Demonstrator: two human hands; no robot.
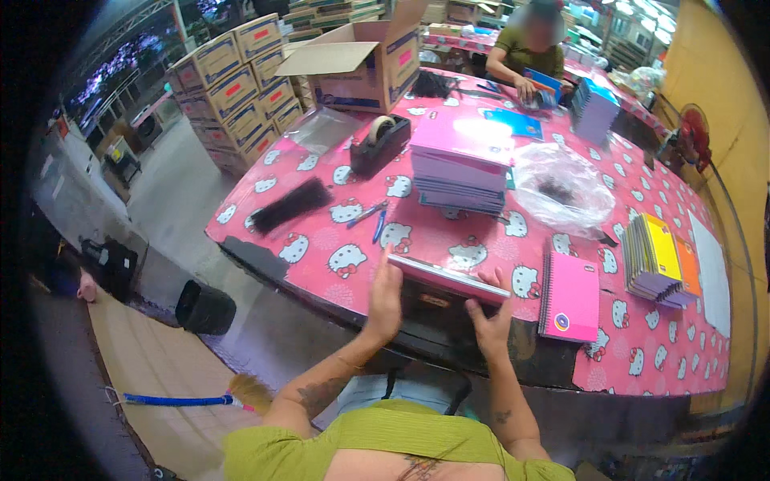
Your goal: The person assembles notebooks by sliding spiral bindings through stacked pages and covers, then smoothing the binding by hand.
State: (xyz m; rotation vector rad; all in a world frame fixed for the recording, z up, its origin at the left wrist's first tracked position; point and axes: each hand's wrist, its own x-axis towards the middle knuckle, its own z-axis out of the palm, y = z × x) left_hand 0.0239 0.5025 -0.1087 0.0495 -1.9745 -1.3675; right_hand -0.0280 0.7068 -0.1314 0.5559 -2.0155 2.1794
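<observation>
Between my two hands, at the near edge of the table, is a notebook (449,278) seen edge-on, with a pale page edge. My left hand (385,298) presses against its left end, fingers pointing up. My right hand (492,319) grips the other end, thumb on the near side and fingers beyond. To the right lies a pink spiral notebook (569,297) with a black coil. A tall stack of pink-topped notebooks (461,160) rises farther back. Left of that stack lie two blue-handled tools (377,222), too small to name surely.
A black tape dispenser (381,146), a bundle of black strands (290,205) and a clear plastic bag (561,188) sit on the pink patterned table cover (321,256). Yellow and orange notebooks (659,250) stand at right. An open carton (353,72) stands behind; another person (529,60) works across.
</observation>
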